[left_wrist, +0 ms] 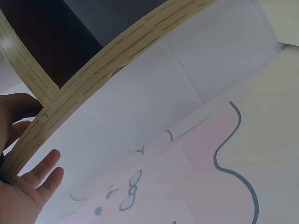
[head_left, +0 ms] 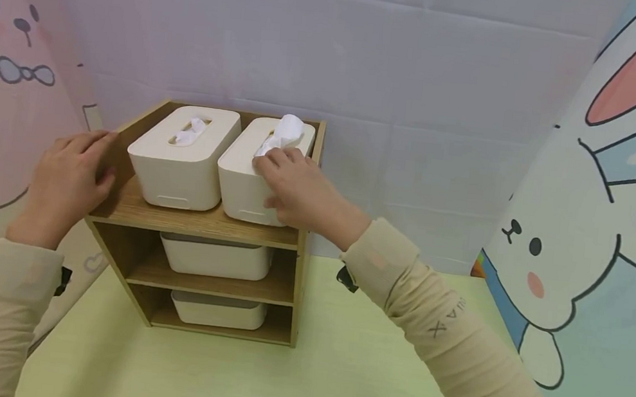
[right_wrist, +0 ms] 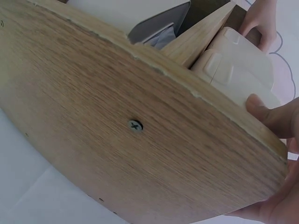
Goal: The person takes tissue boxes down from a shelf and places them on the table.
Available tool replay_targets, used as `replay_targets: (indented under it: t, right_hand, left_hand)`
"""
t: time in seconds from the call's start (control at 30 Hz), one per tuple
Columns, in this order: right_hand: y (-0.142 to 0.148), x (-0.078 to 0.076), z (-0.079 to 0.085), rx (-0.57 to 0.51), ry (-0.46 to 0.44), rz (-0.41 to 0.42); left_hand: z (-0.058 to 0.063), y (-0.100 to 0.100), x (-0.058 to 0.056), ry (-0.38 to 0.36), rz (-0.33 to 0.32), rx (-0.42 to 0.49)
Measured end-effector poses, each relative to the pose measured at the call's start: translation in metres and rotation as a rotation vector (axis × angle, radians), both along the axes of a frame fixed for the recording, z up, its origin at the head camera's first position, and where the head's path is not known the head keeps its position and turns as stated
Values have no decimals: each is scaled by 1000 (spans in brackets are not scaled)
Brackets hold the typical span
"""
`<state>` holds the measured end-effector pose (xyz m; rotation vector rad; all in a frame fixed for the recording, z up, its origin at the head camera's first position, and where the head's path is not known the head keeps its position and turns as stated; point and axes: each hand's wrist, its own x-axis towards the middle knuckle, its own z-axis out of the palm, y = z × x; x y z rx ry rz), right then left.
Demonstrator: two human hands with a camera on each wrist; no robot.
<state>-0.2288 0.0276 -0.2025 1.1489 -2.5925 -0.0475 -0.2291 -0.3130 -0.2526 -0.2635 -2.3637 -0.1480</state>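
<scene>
Two cream tissue boxes, a left one point(head_left: 182, 165) and a right one point(head_left: 247, 181), sit side by side on top of a small wooden shelf point(head_left: 199, 220). White tissue sticks out of each lid; the right tissue point(head_left: 287, 132) stands taller. My left hand point(head_left: 66, 182) grips the shelf's left side panel point(left_wrist: 112, 65), thumb inside and fingers outside. My right hand point(head_left: 303, 194) reaches over the right panel point(right_wrist: 117, 107) to the right box. Its fingers rest by the lid's front edge, close to the tissue. The thumb point(right_wrist: 257, 105) is near the box front. Fingertip contact is partly hidden.
Two cream bins, an upper one point(head_left: 215, 259) and a lower one point(head_left: 219, 311), occupy the compartments below. The shelf stands on a pale green table point(head_left: 371, 359) against a white cloth backdrop point(head_left: 412, 189). Cartoon-printed cloths hang at both sides.
</scene>
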Motion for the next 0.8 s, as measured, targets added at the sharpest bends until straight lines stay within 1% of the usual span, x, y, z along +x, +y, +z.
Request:
replay_targets:
  t: [0.53,0.8]
  right_hand:
    - [1,0,0,-1,34,40]
    - [2,-1,2,-7,64,62]
  left_hand:
    - [-2,-1,0,27,-16,18]
    - [-4,0,-2,30,3,1]
